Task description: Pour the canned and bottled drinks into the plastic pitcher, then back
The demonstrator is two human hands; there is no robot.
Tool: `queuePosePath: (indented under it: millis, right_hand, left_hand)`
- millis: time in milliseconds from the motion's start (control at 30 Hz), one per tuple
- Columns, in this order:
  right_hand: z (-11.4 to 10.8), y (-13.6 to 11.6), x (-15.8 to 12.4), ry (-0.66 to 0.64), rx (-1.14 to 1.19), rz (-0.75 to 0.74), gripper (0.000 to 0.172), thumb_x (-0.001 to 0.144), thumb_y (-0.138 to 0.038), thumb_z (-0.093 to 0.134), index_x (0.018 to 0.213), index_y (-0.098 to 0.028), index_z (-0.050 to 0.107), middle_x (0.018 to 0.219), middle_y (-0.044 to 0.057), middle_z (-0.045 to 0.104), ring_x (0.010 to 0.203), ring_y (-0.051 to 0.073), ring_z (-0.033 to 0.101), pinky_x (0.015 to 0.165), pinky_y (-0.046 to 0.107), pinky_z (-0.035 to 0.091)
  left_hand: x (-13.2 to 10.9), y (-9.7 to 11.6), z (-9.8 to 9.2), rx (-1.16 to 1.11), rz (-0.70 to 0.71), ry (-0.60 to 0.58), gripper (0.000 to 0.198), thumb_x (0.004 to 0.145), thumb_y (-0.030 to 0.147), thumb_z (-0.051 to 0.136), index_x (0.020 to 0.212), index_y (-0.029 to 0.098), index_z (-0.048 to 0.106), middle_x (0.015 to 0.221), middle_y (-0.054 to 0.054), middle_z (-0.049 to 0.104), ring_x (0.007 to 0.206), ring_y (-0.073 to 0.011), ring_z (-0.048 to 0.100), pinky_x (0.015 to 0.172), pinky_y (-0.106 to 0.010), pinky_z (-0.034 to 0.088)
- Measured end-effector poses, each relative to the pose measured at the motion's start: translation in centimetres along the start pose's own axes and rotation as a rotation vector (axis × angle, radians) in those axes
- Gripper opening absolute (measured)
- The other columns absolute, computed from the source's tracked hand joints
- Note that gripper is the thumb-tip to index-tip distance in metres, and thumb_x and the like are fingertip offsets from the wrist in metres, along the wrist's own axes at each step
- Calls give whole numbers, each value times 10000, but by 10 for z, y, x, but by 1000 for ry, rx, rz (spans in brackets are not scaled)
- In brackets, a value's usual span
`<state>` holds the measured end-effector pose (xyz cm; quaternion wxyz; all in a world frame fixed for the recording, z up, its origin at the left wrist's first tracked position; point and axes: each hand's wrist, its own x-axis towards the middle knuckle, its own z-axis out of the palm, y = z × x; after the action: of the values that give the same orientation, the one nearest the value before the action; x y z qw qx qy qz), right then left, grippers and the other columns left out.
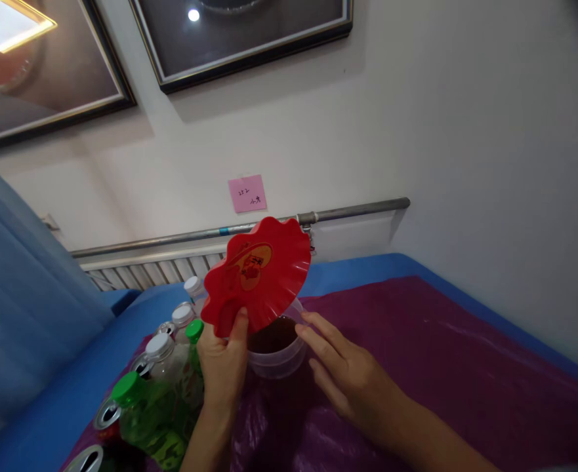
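Observation:
My left hand (222,360) grips the lower edge of a red plastic plate (283,269), its thumb lying on the face of it. The plate has a scalloped rim and a yellow printed emblem, and is held tilted over a clear plastic tub (276,364). Something dark brown fills part of the tub; whether it is liquid I cannot tell. At the tub's right side is my right hand (348,367), fingers stretched out and apart, fingertips close to the rim. The plate hides the tub's back left part.
Left of the tub stand several bottles, among them a green-capped bottle (144,413) and a white-capped bottle (165,360), with drink cans (106,416) beside them. Purple sheeting (416,347) covers the blue surface (367,265). A metal pipe (362,210) runs along the wall behind.

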<state>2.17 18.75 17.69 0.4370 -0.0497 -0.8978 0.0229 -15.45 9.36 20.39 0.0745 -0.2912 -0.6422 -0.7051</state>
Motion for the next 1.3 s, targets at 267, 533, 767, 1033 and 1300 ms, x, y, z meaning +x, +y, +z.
queuePosePath:
  millis: [267, 533, 767, 1033, 1300]
  right_hand:
    - [-1, -1, -1, 10, 1, 1, 499, 866, 5, 405, 1352, -97, 454, 1376, 219, 517, 1266, 248, 551, 945, 372, 578]
    - [0, 1, -1, 8, 12, 1, 501, 866, 0, 413, 1355, -96, 458, 1380, 219, 517, 1263, 249, 554, 943, 367, 577]
    - [0, 0, -1, 12, 8, 11, 492, 867, -4, 415, 1347, -102, 466, 1358, 220, 540, 1260, 251, 558, 947, 366, 574]
    - [1, 1, -1, 8, 3, 1, 479, 874, -3, 413, 1344, -90, 456, 1355, 236, 530, 1250, 255, 565, 938, 371, 578]
    - [1, 1, -1, 6, 12, -3, 486, 869, 2, 403, 1343, -89, 454, 1361, 236, 524, 1267, 259, 550, 939, 380, 579]
  left_hand:
    - [0, 5, 0, 4, -27, 6, 370, 740, 438, 694, 999, 174, 696, 1027, -97, 727, 952, -267, 661, 864, -407, 506]
    - [0, 1, 0, -12, -7, -4, 353, 753, 421, 688, 1016, 184, 687, 1045, -91, 721, 955, -256, 656, 869, -403, 501]
    - [0, 2, 0, -7, -18, 1, 340, 755, 419, 689, 1009, 193, 696, 1019, -75, 726, 938, -249, 659, 855, -391, 504]
    - [0, 2, -1, 15, -4, -15, 329, 765, 419, 682, 1009, 200, 703, 1024, -69, 728, 960, -246, 658, 883, -385, 496]
    - [0, 0, -1, 18, 3, -22, 348, 769, 419, 674, 1030, 189, 694, 1045, -86, 722, 972, -256, 655, 894, -411, 498]
